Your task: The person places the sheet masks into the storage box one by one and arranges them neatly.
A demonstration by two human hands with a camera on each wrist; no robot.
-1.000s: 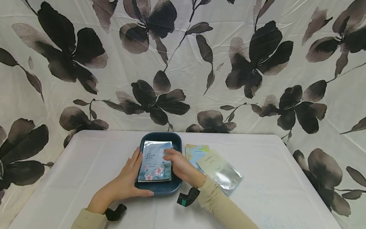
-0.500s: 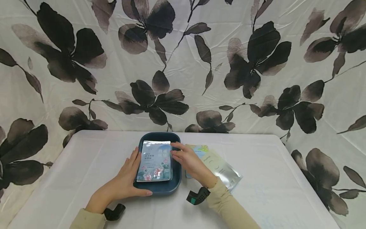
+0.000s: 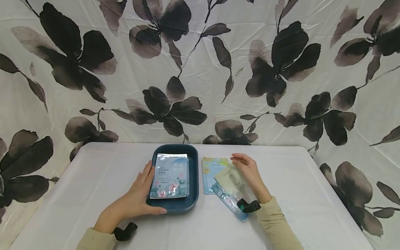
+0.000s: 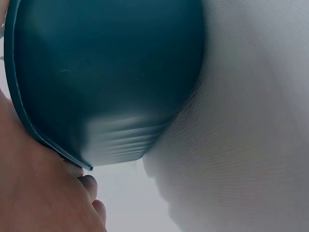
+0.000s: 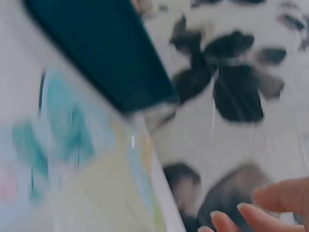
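Hands first. Left hand (image 3: 137, 198) is lying flat against the near left side of the tray (image 3: 193, 173), fingers straight along the left wall and thumb stretched along the front rim; it is touching the tray, not clasping it. In the left wrist view the tray's (image 4: 106, 72) outer wall is filling most of the frame, with the edge of that hand (image 4: 43, 193) pressing against the rim.

Right hand (image 3: 248, 173) is hovering over the loose packets to the right of the tray, fingers relaxed and slightly bent, holding nothing. Whether the palm is touching the top packet cannot be told. The right wrist view is blurred; only fingertips (image 5: 260, 212), the tray's edge and pale packet colours are showing.

Contents: a silver-blue packet (image 3: 170, 175) with a flower print is lying flat inside the tray. Beside the tray, three packets are overlapping: a blue-and-yellow one (image 3: 212, 168) nearest the tray, a pale silver one (image 3: 229, 178) on top, and a light blue one (image 3: 231, 206) sticking out toward the near edge.

Surface (image 3: 93, 180) is wearing a white cloth. Behind it, a pale backdrop (image 3: 200, 69) printed with large dark flowers is hanging across the whole room side.
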